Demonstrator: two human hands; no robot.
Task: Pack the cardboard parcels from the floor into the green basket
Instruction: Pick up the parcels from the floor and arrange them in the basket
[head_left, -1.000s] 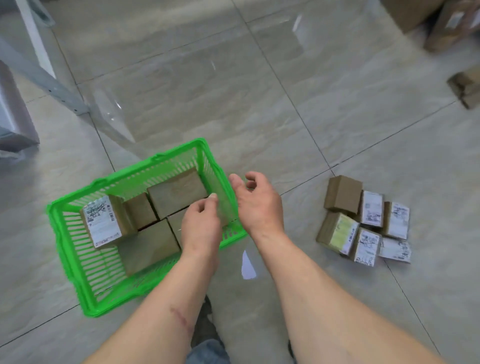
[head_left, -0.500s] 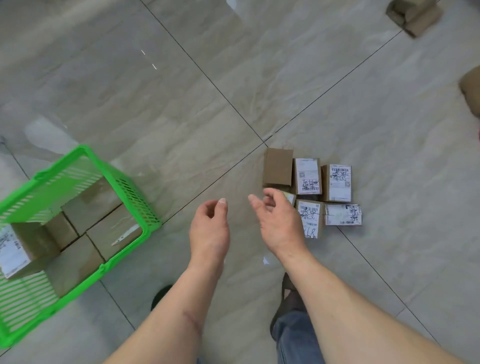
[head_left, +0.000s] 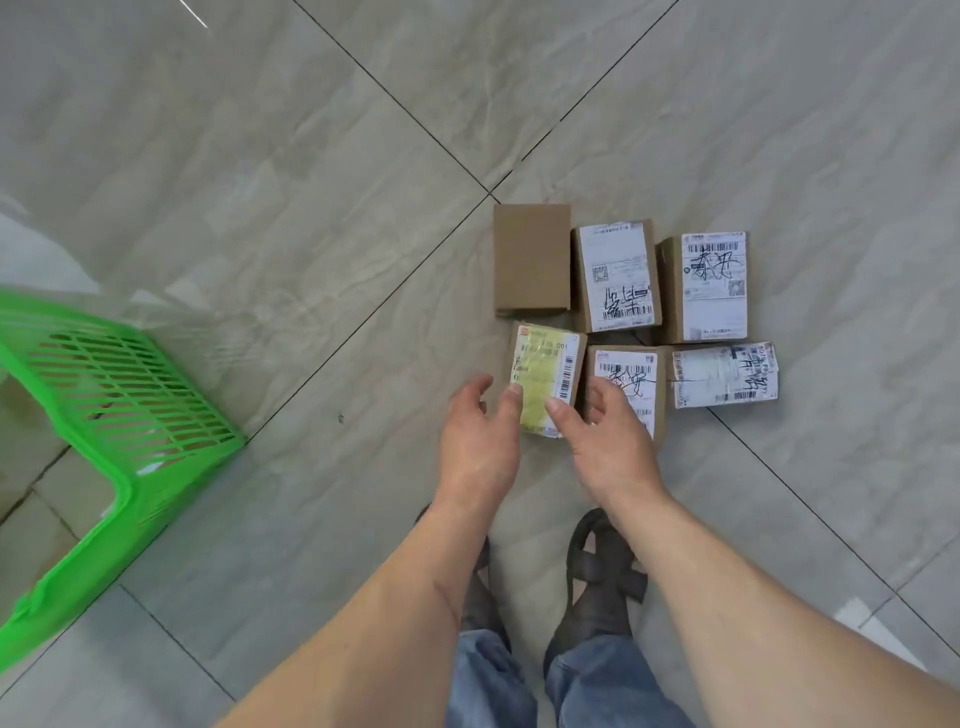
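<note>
Both hands have advanced from bare floor to the parcel cluster. Green basket (head_left: 119, 415), far left, partly out of view. Left hand (head_left: 480, 441) and right hand (head_left: 605, 441), fingers spread and empty, flank the yellow-labelled parcel (head_left: 548, 371), fingertips overlapping its label. Five further parcels (head_left: 618, 275) lie beside it on the tiled floor (head_left: 311, 208).
</note>
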